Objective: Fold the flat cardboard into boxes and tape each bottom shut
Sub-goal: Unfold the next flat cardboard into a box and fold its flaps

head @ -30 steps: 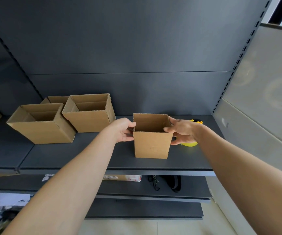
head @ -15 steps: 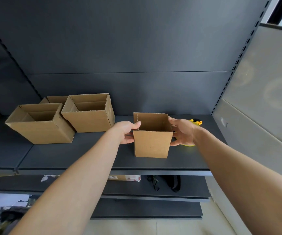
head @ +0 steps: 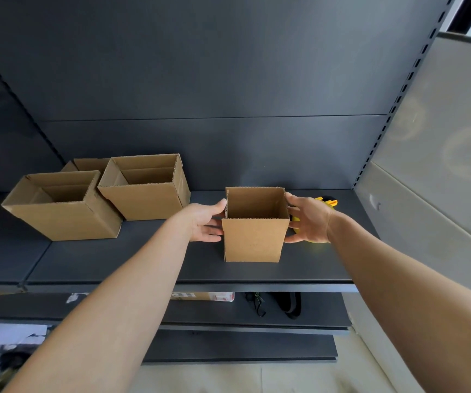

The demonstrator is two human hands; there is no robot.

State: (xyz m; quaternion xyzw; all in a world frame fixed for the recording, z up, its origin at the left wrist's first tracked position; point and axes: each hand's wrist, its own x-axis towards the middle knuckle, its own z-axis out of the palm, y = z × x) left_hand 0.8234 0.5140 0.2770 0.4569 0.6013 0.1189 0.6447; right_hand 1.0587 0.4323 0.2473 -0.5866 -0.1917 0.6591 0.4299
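As left hand (head: 204, 222), right hand (head: 309, 219) flank one box (head: 252, 239), fingers (head: 213, 238) straight, three larger boxes (head: 146, 201)

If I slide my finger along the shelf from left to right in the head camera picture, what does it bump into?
front open box → second open box → left hand → small box → right hand → yellow tool
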